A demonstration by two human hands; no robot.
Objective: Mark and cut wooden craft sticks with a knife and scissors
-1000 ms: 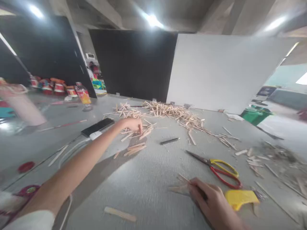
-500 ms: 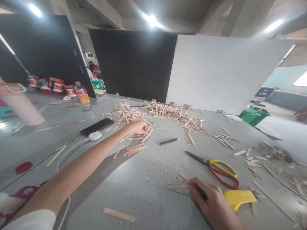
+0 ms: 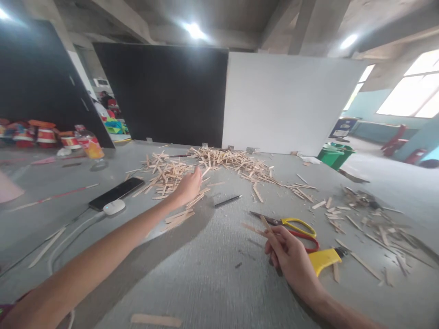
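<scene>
My left hand (image 3: 189, 187) reaches to the near side of a heap of wooden craft sticks (image 3: 236, 161). Its fingers are pinched together, and a pale craft stick (image 3: 206, 172) shows at the fingertips. My right hand (image 3: 288, 251) is closed around craft sticks (image 3: 265, 224) that poke out past the thumb and fingers. It is in front of scissors (image 3: 298, 227) with yellow and red handles, partly covering them. Close by the same hand lies a yellow-handled tool (image 3: 324, 260). A dark pen (image 3: 228, 201) rests between the two hands.
A phone (image 3: 116, 194) and a white cabled device (image 3: 114, 207) lie to the left. Behind them stands a drink bottle (image 3: 89, 144). Stick scraps (image 3: 380, 233) are scattered at right. One craft stick (image 3: 156, 320) lies near the front. Black and white panels (image 3: 291, 105) stand behind the table.
The view has turned to the right. My left hand has moved slightly deeper toward the heap, its fingertips now higher. My right hand has shifted up, with the sticks it holds now overlapping the scissors.
</scene>
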